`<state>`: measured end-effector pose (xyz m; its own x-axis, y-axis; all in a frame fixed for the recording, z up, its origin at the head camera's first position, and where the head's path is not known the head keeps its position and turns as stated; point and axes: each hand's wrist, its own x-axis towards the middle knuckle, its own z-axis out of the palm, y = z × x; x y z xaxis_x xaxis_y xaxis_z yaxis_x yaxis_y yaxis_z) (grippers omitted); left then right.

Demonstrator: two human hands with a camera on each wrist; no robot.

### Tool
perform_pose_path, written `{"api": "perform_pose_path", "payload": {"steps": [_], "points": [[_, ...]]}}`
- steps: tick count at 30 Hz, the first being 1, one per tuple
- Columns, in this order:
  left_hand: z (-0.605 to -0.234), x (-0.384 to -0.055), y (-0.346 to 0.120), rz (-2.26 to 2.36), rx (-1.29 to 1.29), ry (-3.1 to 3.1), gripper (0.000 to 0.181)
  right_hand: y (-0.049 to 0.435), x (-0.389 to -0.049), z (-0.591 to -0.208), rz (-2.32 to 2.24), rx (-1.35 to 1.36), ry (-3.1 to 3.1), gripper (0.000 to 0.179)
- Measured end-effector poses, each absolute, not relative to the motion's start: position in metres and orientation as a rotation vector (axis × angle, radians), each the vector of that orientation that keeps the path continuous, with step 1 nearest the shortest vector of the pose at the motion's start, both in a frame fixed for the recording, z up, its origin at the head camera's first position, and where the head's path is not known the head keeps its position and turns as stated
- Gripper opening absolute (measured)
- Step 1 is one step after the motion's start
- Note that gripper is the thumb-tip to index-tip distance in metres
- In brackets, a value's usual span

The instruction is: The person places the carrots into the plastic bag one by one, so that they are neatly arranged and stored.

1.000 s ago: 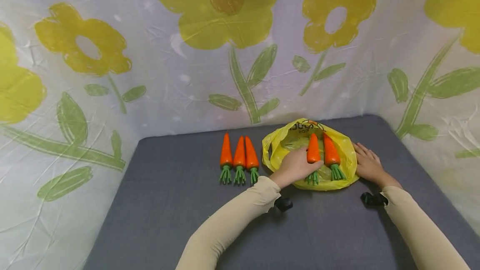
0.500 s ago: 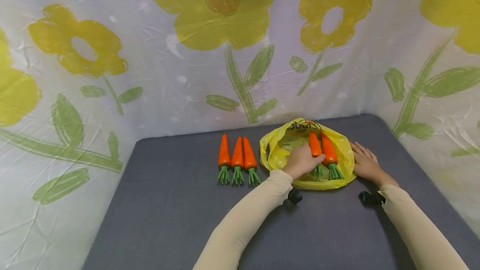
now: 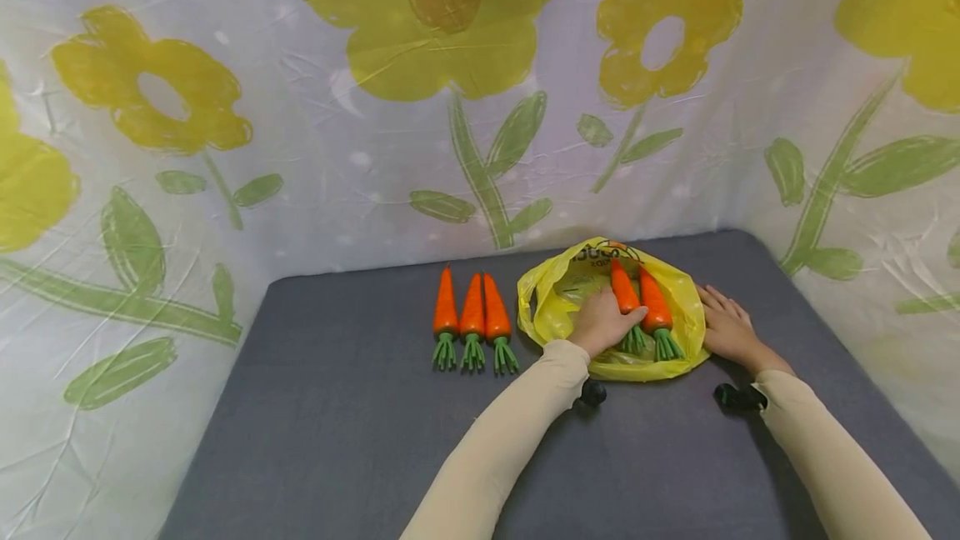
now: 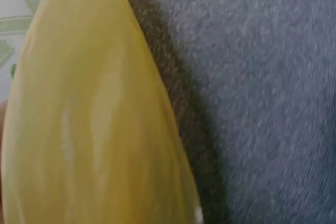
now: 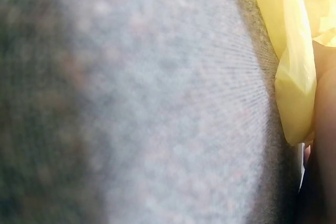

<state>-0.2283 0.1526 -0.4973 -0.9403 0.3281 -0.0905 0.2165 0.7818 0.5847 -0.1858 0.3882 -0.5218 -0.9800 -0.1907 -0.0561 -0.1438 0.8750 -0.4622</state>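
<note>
Seen from the head view, the left hand (image 3: 606, 322) grips a green-topped, tapered orange carrot (image 3: 623, 286) inside a crinkled yellow plastic bag (image 3: 636, 372), thumb over it, fingers hidden; a second orange carrot (image 3: 656, 300) lies just beside, toward four o'clock. The right hand (image 3: 733, 333), apart from the left, rests extended fingers against the bag's three o'clock side. Three matching carrots (image 3: 472, 311) lie at the bag's nine o'clock on the dark grey tabletop (image 3: 337, 415).

Left hand (image 3: 602, 325): knuckles up, closed in a grip, thumb toward 2 o'clock, fingertips hidden; left forearm (image 3: 510, 432) enters at 6 o'clock and slants toward 1. Right hand (image 3: 729, 335) lies at 3 o'clock from the left, back up, fingers extended toward 11 and slightly parted; right forearm (image 3: 836, 452) enters at 4, aimed toward 11.
</note>
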Motion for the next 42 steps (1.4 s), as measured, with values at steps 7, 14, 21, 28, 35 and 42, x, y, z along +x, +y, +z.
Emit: {"api": "perform_pose_path", "payload": {"steps": [7,14,21,28,35,42], "points": [[-0.498,-0.227,0.148,0.909,0.447,2.698,0.071,0.387,-0.186,-0.524,-0.704,-0.252,2.961,0.065],[-0.498,-0.233,0.137,0.938,0.574,2.550,0.062,0.390,-0.187,-0.525,-0.687,-0.252,2.966,0.064],[-0.502,-0.238,0.132,0.875,0.702,2.503,0.056,0.392,-0.187,-0.524,-0.718,-0.253,2.946,0.065],[-0.503,-0.236,0.133,0.796,0.789,2.497,0.057,0.392,-0.188,-0.525,-0.777,-0.240,2.918,0.066],[-0.498,-0.232,0.135,0.732,0.818,2.539,0.053,0.394,-0.190,-0.525,-0.799,-0.232,2.911,0.066],[-0.497,-0.231,0.135,0.692,0.780,2.557,0.058,0.393,-0.188,-0.524,-0.840,-0.235,2.894,0.068]]}}
